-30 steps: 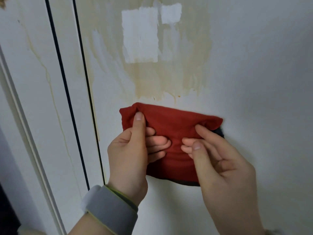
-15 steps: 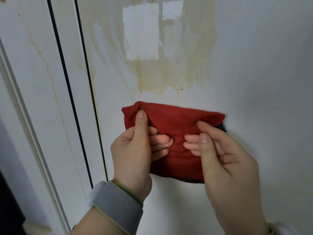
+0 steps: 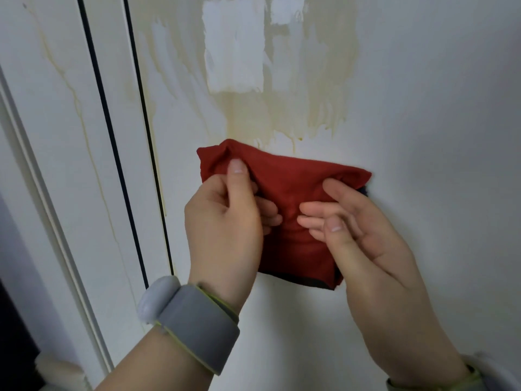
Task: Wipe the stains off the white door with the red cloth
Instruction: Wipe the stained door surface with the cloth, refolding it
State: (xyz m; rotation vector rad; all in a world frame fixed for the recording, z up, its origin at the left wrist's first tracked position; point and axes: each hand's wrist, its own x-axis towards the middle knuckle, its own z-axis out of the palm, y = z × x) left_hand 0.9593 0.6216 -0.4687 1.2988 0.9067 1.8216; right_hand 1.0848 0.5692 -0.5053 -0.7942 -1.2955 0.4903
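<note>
A folded red cloth (image 3: 293,193) with a dark underside lies against the white door (image 3: 437,108). My left hand (image 3: 225,221) pinches its upper left corner between thumb and fingers. My right hand (image 3: 366,238) holds the cloth's right side, fingers on the front and thumb bent across them. Just above the cloth spreads a yellowish stain (image 3: 304,108) with drips at its lower edge. Two cleaner white patches (image 3: 234,52) sit inside the stain.
Two dark vertical lines (image 3: 112,142) run down the door's left part, with thin yellow drip trails (image 3: 84,131) beside them. A white frame moulding (image 3: 42,221) slants at the far left. A grey wristband (image 3: 191,325) is on my left wrist.
Both hands and the cloth stay at about the same spot under the stain. My right thumb has slid lower across my fingers, and the cloth's top edge has bunched slightly.
</note>
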